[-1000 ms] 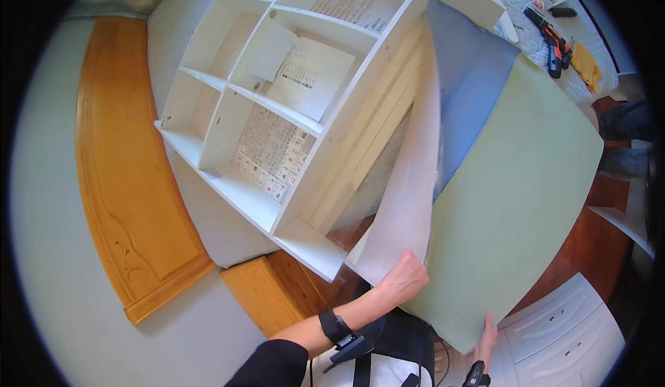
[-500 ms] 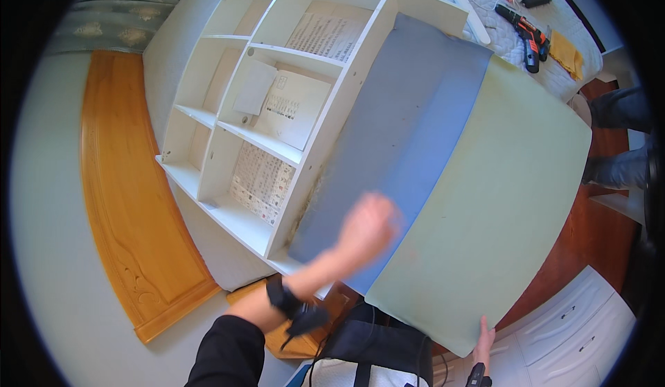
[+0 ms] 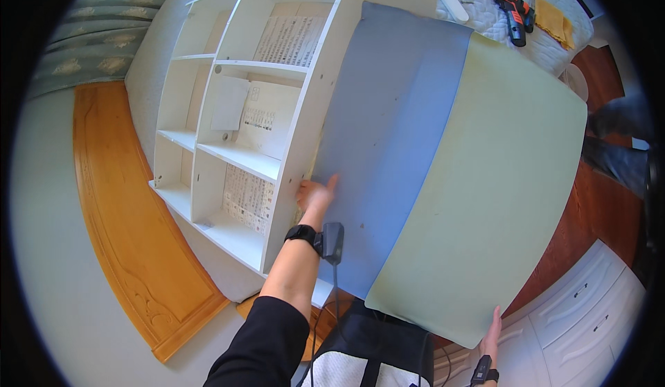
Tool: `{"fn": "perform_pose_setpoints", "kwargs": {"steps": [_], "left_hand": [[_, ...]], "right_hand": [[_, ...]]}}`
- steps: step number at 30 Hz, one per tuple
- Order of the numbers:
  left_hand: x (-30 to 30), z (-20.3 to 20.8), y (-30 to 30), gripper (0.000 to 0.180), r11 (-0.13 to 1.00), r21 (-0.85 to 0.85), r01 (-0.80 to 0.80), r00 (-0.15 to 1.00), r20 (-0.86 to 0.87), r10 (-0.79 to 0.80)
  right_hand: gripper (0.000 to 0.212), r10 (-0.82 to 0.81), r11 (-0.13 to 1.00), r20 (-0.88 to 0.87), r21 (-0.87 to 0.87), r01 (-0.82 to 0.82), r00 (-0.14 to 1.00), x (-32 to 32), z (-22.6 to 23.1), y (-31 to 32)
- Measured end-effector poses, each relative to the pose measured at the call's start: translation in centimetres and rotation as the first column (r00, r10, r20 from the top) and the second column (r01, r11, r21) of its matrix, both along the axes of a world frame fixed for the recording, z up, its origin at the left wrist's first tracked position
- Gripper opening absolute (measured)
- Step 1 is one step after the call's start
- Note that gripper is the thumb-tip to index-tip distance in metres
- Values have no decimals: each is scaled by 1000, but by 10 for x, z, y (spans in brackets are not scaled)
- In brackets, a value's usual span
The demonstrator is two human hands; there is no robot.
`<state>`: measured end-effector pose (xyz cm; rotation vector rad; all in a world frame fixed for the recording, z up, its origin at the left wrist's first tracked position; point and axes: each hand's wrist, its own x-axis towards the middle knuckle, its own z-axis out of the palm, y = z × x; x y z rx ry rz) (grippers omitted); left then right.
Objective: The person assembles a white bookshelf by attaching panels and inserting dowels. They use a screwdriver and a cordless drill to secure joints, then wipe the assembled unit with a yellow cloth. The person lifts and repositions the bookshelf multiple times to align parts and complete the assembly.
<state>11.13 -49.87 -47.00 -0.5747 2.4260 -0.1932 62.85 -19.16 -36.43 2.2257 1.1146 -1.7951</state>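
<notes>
A white shelf unit [image 3: 284, 191] with several square compartments lies tilted at the left. Beside its long side board spreads a smooth blue sheet [image 3: 395, 124], and a pale green sheet [image 3: 492, 179] adjoins it on the right along a slanting line. At the blue sheet's left edge, against the side board, is my left hand [image 3: 316, 194]; its fingers are curled and its thumb sticks out, and what lies under the fingers is hidden. My right hand [image 3: 491, 333] grips the green sheet's near right corner, most of its fingers hidden beneath.
A black and orange cordless drill [image 3: 506, 6] and a yellow cloth [image 3: 553, 23] lie on a quilted bed at the far right. A carved wooden panel [image 3: 131, 214] stands at the left. White drawers [image 3: 575, 304] are at the near right, and another person's legs [image 3: 616, 141] show at the right edge.
My left hand has moved left and slightly up, from over the blue sheet to its edge by the shelf board. My right hand keeps the green corner. The whole view has shifted a little.
</notes>
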Motion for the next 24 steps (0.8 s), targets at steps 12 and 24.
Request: {"fn": "perform_pose_setpoints", "kwargs": {"steps": [12,24], "left_hand": [[4,58,-34,22,743,154,651,750,-276,-601],[49,149,113,11,239,614,753,589,-466,-660]], "right_hand": [[51,483,445,595,465,-765,642,-79,-2,16],[59,920,107,235,620,-778,314,-578,-4,-56]]}}
